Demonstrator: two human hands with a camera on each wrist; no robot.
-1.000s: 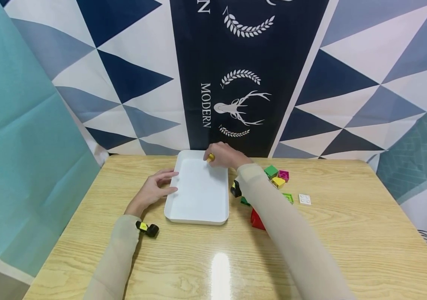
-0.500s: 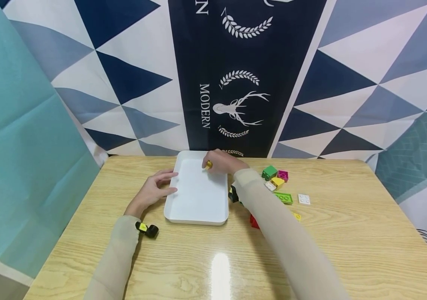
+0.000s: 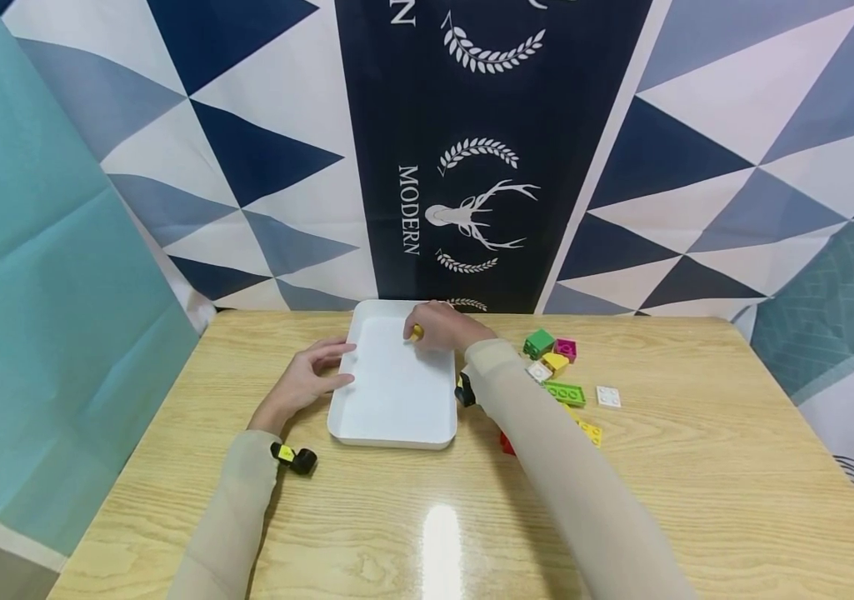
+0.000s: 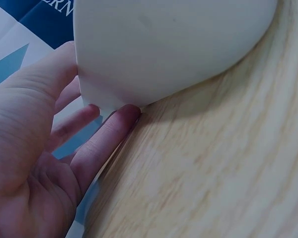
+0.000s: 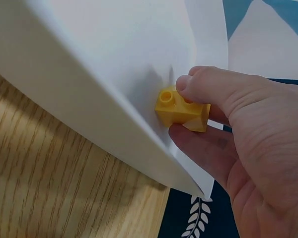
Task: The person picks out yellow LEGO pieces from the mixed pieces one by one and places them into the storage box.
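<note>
A shallow white tray (image 3: pixel 397 400) lies on the wooden table. At its left side, my left hand (image 3: pixel 310 377) touches the outer wall and rim with relaxed, spread fingers; the left wrist view shows its fingertips (image 4: pixel 129 111) against the wall's lower edge. Over the tray's far right corner, my right hand (image 3: pixel 441 325) pinches a yellow toy building brick (image 5: pixel 181 113) between thumb and fingers. Round studs show on the brick's top, part of which the thumb covers. In the right wrist view the brick sits inside the wall, close to the tray's floor.
Right of the tray lie several loose bricks: green (image 3: pixel 538 343), magenta (image 3: pixel 566 350), yellow (image 3: pixel 556 363), white (image 3: pixel 608 397) and lime (image 3: pixel 566 394). My right sleeve (image 3: pixel 554 450) partly covers a red piece (image 3: pixel 506 443). A patterned cloth (image 3: pixel 471 100) hangs behind the table.
The right hand has shifted slightly left and nearer with the yellow brick, lower over the tray. More bricks show beside the right sleeve. The left hand has stayed put.
</note>
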